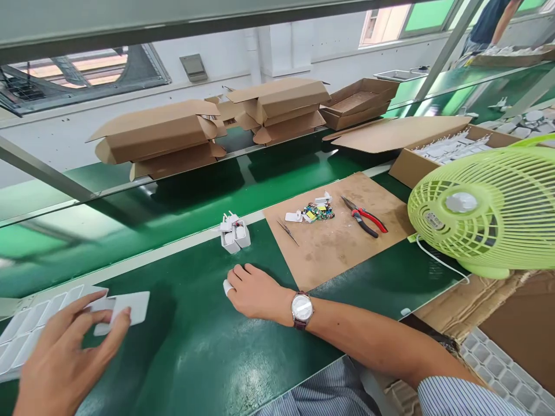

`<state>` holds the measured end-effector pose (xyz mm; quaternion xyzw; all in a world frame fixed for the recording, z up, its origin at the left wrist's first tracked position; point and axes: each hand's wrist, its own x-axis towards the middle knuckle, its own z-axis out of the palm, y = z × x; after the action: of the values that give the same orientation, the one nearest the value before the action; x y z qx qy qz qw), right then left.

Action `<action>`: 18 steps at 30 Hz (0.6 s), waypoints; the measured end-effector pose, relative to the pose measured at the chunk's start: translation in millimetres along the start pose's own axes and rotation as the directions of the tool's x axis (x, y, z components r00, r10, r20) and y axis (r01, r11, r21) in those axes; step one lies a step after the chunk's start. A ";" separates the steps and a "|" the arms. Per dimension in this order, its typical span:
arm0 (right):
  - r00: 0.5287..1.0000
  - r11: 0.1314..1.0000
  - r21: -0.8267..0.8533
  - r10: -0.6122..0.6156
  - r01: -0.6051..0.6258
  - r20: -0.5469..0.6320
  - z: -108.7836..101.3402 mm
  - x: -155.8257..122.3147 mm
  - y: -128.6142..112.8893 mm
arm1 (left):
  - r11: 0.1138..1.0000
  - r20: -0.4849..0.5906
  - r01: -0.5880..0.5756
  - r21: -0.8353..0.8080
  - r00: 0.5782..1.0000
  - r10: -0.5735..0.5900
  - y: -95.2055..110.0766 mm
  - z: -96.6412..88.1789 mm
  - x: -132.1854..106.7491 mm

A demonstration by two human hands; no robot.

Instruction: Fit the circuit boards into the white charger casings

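At the lower left, my left hand [71, 349] pinches a thin white rectangular plastic piece [137, 306] between thumb and fingers, above the green tabletop. Just behind that hand are rows of white plastic housings [41, 315], partly covered by it. My right hand [258, 292] rests on the tabletop, fingers curled in, with nothing visible in it. It wears white wrapping on one digit and a watch [302, 308] on the wrist. Beyond its knuckles stand two small white open cases [235, 237] with white parts sticking out of their tops.
A brown board [338, 254] carries tweezers [288, 232], small circuit boards [318, 212] and red-black pliers [366, 218]. A green fan [477, 208] stands at right, before a carton [403, 167] of white parts. Folded cardboard boxes [160, 136] line the back ledge. A person [488, 26] is far right.
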<state>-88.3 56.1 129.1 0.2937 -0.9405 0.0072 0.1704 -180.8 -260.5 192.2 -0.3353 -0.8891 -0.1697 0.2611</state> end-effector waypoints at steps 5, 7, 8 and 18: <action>1.000 1.000 -0.002 -0.004 0.004 -0.005 -1.7 0.7 0.0 | 0.990 -0.085 -0.138 0.019 0.987 0.139 64.3 31.6 30.7; 1.000 1.000 -0.002 -0.005 0.005 -0.009 -1.8 1.3 -0.3 | 0.976 -0.049 -0.214 -0.037 0.976 0.212 74.6 47.4 36.2; 1.000 1.000 -0.001 -0.004 0.004 -0.011 -1.8 1.5 -0.5 | 0.969 -0.031 -0.237 -0.063 0.971 0.235 76.8 54.9 37.5; 1.000 1.000 -0.010 -0.012 0.012 -0.028 -3.0 -1.1 -1.6 | 0.925 -0.065 -0.309 -0.220 0.951 0.302 81.2 83.8 17.1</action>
<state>-85.7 55.7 131.4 0.2982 -0.9363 0.0055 0.1851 -165.5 -153.6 144.8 -0.4947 -0.7968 -0.2327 0.2574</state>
